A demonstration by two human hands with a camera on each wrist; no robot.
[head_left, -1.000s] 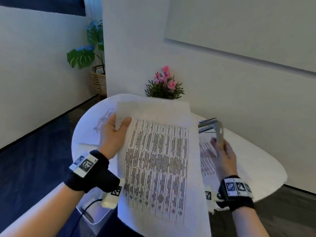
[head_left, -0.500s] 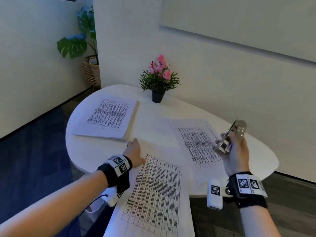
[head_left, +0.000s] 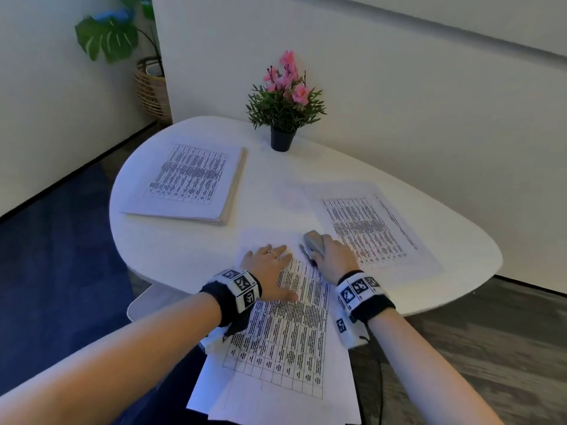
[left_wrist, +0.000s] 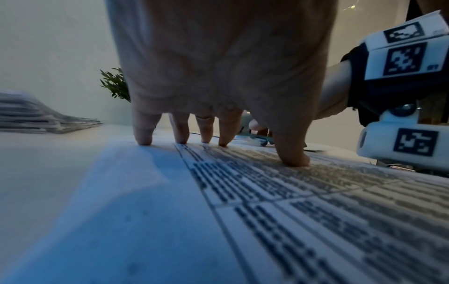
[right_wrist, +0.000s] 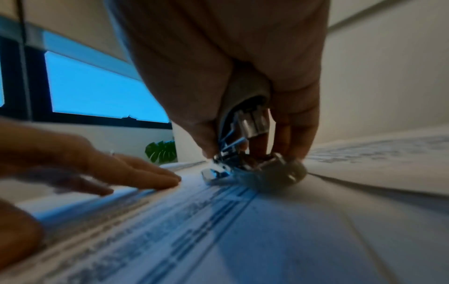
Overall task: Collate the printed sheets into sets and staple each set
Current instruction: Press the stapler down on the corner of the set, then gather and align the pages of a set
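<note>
A set of printed sheets (head_left: 285, 338) lies at the near edge of the white table (head_left: 171, 240), hanging over the edge toward me. My left hand (head_left: 270, 265) lies flat on its upper part, with the fingertips (left_wrist: 143, 138) pressing the paper (left_wrist: 267, 201). My right hand (head_left: 333, 259) grips a silver stapler (head_left: 313, 244) at the set's top right corner. In the right wrist view the stapler (right_wrist: 245, 153) has its metal nose down on the paper (right_wrist: 218, 221), and my left hand (right_wrist: 126, 173) rests flat beside it.
A thick stack of printed sheets (head_left: 190, 182) sits at the table's far left. More printed sheets (head_left: 365, 228) lie on the right. A small potted plant with pink flowers (head_left: 283, 102) stands at the back, and a big-leafed plant in a basket (head_left: 150, 84) stands on the floor.
The set went from held up in my left hand down onto the table, and that hand flattened on it. My right hand brought the stapler down from the air to the set's corner.
</note>
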